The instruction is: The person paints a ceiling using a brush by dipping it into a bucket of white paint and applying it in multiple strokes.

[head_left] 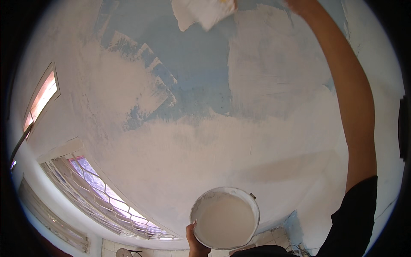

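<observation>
My left hand [195,237] grips the side of a round bucket [224,218] of off-white, creamy mixture, low in the view. My right arm stretches up the right side, and my right hand [293,6] is cut off at the top edge, its fingers hidden. Left of it, a blurred white shape with a small yellow spot [209,13] lies against the surface, too smeared to name. The surface [188,77] is pale blue, broadly covered with uneven white coating in rough patches.
A small window [43,96] is on the left, with a dark rod [21,139] below it. A larger grilled window [107,192] runs along the lower left, beside another frame [51,214]. Tiles [265,237] and loose wires [302,248] show at the bottom.
</observation>
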`<state>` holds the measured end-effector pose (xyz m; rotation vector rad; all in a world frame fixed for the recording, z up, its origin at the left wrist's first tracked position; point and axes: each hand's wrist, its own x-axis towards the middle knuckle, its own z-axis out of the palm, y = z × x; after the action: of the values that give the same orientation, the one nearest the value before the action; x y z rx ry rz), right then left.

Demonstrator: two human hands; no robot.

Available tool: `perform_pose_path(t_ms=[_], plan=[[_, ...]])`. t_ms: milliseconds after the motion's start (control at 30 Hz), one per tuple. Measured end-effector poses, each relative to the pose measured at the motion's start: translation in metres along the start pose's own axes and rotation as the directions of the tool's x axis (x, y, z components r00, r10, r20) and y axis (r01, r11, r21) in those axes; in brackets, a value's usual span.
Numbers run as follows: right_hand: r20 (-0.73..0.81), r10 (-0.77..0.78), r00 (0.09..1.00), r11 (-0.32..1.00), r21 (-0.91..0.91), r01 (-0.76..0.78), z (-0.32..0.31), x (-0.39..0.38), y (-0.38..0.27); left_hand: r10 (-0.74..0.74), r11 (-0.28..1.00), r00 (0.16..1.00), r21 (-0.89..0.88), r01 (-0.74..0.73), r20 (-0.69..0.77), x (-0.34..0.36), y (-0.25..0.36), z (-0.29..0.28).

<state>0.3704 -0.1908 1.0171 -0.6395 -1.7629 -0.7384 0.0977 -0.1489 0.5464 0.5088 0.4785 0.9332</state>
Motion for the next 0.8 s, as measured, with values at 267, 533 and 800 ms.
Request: perform_pose_path(t_ms=[267, 533, 800], plan=[[0.474, 0.258, 0.842, 0.914, 0.162, -0.371, 0.035, -0.053, -0.006, 0.071, 0.996, 0.997, 0.06, -0.069, -0.032, -0.011, 0.001, 0.001], [0.477, 0.112, 0.872, 0.993, -0.08, -0.084, 0.033, -0.031, -0.011, 0.297, 0.866, 0.954, 0.411, -0.286, 0.037, -0.011, -0.003, 0.0], [0.312, -0.143, 0.939, 0.953, -0.213, 0.215, 0.012, -0.012, -0.032, 0.039, 0.991, 0.998, 0.13, -0.034, -0.039, 0.0, -0.002, -0.003]])
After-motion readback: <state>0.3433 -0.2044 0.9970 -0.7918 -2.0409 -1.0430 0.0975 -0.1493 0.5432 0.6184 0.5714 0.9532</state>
